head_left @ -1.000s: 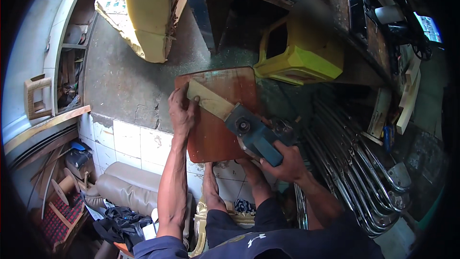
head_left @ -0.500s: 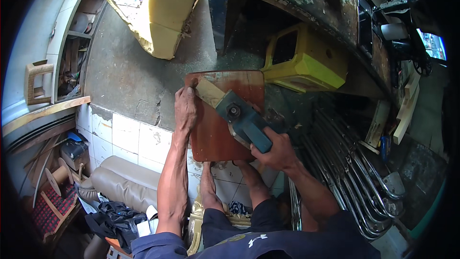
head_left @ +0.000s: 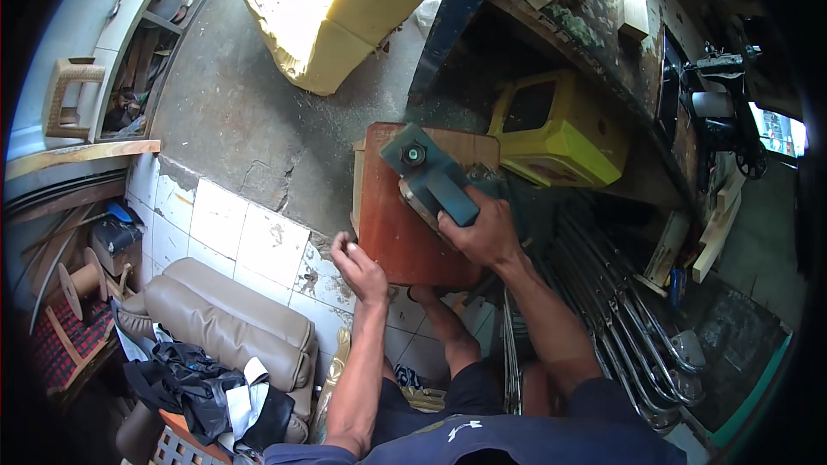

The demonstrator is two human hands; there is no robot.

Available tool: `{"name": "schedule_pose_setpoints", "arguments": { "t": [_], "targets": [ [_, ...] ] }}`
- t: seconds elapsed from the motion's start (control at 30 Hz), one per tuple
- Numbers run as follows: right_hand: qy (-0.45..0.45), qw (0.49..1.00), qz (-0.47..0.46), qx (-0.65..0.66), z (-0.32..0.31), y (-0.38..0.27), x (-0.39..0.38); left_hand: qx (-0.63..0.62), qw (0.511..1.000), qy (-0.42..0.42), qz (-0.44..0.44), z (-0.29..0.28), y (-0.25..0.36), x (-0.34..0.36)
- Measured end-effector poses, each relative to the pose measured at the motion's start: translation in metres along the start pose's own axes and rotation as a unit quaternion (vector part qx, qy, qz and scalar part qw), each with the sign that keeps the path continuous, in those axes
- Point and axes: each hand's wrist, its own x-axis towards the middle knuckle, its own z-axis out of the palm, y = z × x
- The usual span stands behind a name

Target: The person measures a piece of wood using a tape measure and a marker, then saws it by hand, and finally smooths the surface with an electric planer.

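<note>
My right hand (head_left: 487, 228) grips the handle of a teal electric hand planer (head_left: 416, 155) from the right. The planer is over the far part of a reddish-brown wooden board top (head_left: 413, 241), with its round dark knob at the far end. Whether its sole touches the board is hidden. My left hand (head_left: 360, 271) is just off the board's near left edge, its fingers loosely curled and a little apart, with nothing visible in them. A pale wooden piece (head_left: 357, 185) shows along the board's left side, mostly hidden by it.
Yellow upholstery foam (head_left: 345, 43) stands beyond the board. A yellow plastic housing (head_left: 573, 142) is to the right, under a workbench. Chromed tubes (head_left: 620, 327) lie at lower right. Brown leather cushions (head_left: 233, 310) and dark cloth (head_left: 194, 396) are at lower left.
My left hand has left the far left corner of the board and drawn nearer to me. The planer has moved away from me and slightly left; the pale piece beneath its front no longer shows there.
</note>
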Motion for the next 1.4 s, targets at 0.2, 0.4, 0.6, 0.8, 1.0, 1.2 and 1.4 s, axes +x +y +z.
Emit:
{"name": "schedule_pose_setpoints", "arguments": {
  "t": [0.2, 0.4, 0.6, 0.8, 1.0, 1.2, 1.4],
  "targets": [
    [0.021, 0.999, -0.012, -0.022, 0.014, -0.024, 0.028, 0.125, 0.992, -0.032, 0.011, -0.037, 0.007, -0.049],
    [0.02, 1.0, -0.014, 0.0, 0.032, -0.048, 0.062, 0.151, 0.987, -0.051, -0.012, -0.07, 0.011, -0.041],
    [0.019, 0.999, -0.03, -0.009, 0.042, -0.075, 0.112, 0.182, 0.98, -0.077, -0.009, -0.091, 0.01, -0.042],
    [0.019, 0.999, -0.021, 0.018, 0.001, -0.082, 0.085, 0.15, 0.988, -0.026, -0.01, -0.08, 0.018, 0.003],
    [0.086, 0.992, 0.038, 0.082, -0.084, -0.009, -0.051, 0.114, 0.991, -0.074, 0.012, 0.029, 0.078, 0.073],
    [0.119, 0.978, 0.147, 0.086, -0.119, 0.048, -0.16, 0.296, 0.932, -0.208, 0.001, 0.12, 0.147, 0.11],
    [0.127, 0.976, 0.136, 0.11, -0.123, 0.083, -0.202, -0.144, 0.946, -0.291, -0.001, 0.113, 0.112, 0.115]
  ]
}}
